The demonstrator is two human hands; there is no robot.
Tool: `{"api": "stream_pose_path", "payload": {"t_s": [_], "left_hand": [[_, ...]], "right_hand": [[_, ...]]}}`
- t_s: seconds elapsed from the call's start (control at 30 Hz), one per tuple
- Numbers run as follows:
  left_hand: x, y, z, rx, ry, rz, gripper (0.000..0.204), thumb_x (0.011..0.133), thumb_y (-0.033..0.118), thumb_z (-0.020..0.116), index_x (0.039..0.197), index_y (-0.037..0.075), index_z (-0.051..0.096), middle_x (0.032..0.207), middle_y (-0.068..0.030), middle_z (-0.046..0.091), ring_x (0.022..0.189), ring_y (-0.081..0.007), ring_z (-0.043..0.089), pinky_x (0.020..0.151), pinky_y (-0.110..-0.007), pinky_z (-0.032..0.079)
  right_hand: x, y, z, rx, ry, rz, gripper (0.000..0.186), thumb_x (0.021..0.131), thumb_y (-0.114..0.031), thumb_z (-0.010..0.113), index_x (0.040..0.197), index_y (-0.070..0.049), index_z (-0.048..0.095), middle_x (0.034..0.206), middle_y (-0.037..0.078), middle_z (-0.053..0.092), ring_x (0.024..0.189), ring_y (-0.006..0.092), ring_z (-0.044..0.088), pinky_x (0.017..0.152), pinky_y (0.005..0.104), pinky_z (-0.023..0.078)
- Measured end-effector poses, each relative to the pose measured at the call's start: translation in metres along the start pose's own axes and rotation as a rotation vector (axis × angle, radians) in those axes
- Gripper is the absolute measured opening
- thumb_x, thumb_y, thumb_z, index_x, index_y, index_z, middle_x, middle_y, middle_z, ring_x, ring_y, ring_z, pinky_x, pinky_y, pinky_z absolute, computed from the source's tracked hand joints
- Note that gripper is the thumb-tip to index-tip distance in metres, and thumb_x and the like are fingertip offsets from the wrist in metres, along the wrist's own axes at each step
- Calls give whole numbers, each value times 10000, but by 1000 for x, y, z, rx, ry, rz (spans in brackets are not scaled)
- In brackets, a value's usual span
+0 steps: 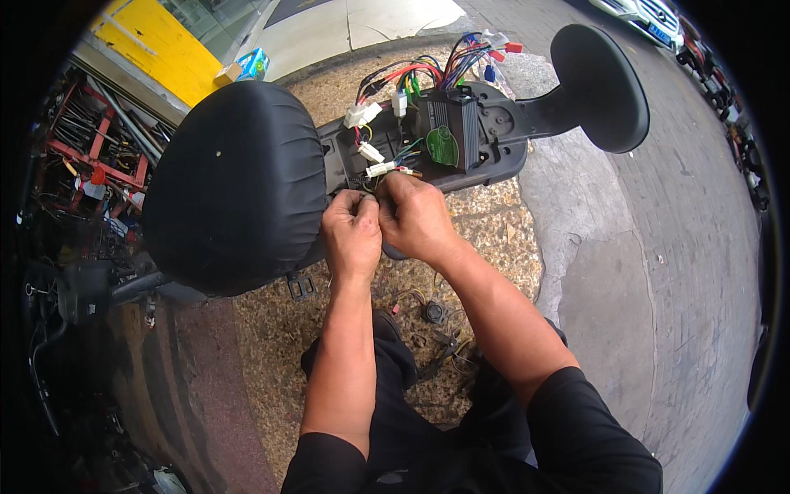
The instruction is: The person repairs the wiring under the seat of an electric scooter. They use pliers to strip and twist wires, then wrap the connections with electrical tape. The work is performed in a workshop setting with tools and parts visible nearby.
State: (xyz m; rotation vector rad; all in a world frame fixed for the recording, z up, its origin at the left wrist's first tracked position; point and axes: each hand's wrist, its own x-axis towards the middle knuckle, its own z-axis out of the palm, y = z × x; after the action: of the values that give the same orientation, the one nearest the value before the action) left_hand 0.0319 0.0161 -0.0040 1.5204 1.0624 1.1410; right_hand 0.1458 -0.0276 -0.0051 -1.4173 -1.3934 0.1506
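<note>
My left hand and my right hand meet fingertip to fingertip at the near edge of a scooter's open black deck. Both are closed in a pinch, but what lies between the fingers is too small and hidden to name. Thin wires run close by them from white plug connectors. Farther back on the deck sits a finned black controller box with a green label. Its bundle of coloured wires stands up behind. A large black padded seat is just left of my left hand.
A black rounded pad on an arm extends from the deck's right end. Below my hands lie a small round black part and pliers among loose wires. A red rack of tools and parts stands left. A white car is at far right.
</note>
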Motion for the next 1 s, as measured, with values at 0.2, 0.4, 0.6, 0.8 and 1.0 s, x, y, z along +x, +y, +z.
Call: {"api": "stream_pose_path", "payload": {"t_s": [0.2,0.4,0.6,0.8,1.0], "left_hand": [[-1,5,0,111,1,104,107,871,86,621,836,-16,625,674,-23,598,641,-93,507,592,-288,434],[-2,10,-3,252,-14,182,111,912,40,607,822,-24,613,705,-6,605,648,-58,502,570,-261,423],[-3,5,-2,292,18,216,103,906,22,598,815,-25,607,701,-8,597,641,-59,504,565,-260,424],[-1,-4,2,142,60,214,60,846,51,617,823,-4,619,651,-58,601,624,-105,531,597,-296,455],[0,8,-9,240,-48,196,74,881,49,636,841,-10,616,662,-36,592,615,-85,515,577,-285,442]], "right_hand": [[-2,2,2,-16,14,-20,119,826,-120,631,830,-18,569,812,203,640,730,435,629,638,514,505],[-3,2,2,-29,9,-48,137,834,-144,636,829,-25,569,803,196,637,710,429,631,617,508,507],[-4,3,3,-45,9,-63,158,831,-163,645,825,-26,564,792,187,632,688,424,629,595,505,504],[-4,3,2,-30,-6,-40,142,822,-148,652,838,-29,576,806,182,634,704,425,626,603,498,502],[-6,3,2,-31,-8,-21,128,802,-116,655,854,-26,581,816,182,629,731,426,623,622,490,503]]}}
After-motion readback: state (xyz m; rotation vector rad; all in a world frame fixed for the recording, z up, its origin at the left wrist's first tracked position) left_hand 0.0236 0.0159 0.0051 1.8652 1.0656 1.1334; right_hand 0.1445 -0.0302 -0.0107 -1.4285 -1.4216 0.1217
